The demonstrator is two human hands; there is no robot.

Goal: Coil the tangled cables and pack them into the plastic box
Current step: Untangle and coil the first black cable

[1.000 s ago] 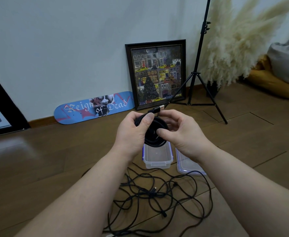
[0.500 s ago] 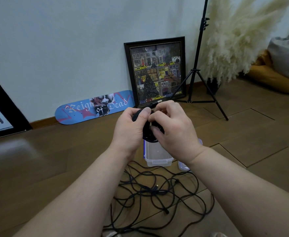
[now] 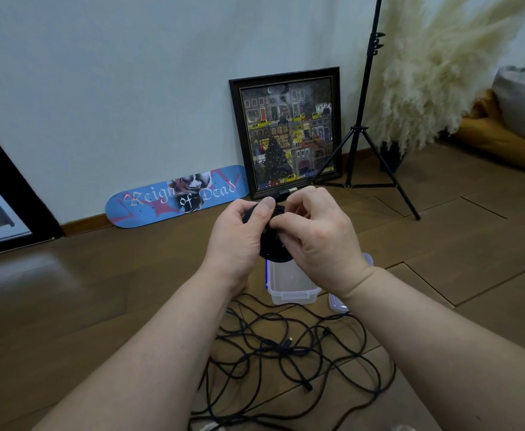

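Observation:
A coiled black cable (image 3: 274, 247) is held up in front of me, above the clear plastic box (image 3: 289, 283). My left hand (image 3: 239, 237) grips the coil's left side with the thumb over its top. My right hand (image 3: 317, 234) closes over the coil's right side, fingers pinched at the loops; the cable's plug end (image 3: 285, 191) sticks out above the fingers. The box stands open on the wooden floor, partly hidden by my hands. Its lid (image 3: 337, 304) lies just right of it. Several tangled black cables (image 3: 289, 353) sprawl on the floor in front of the box.
A framed picture (image 3: 289, 132) and a blue skateboard deck (image 3: 174, 197) lean on the wall behind. A black tripod stand (image 3: 364, 119) rises to the right, beside pampas grass (image 3: 429, 73) and cushions (image 3: 510, 129). A dark frame (image 3: 3, 206) leans at far left.
My right hand has closed in over the coil, covering more of it, and the plug end is now tucked by the fingers. Both hands with the coil stayed above the box.

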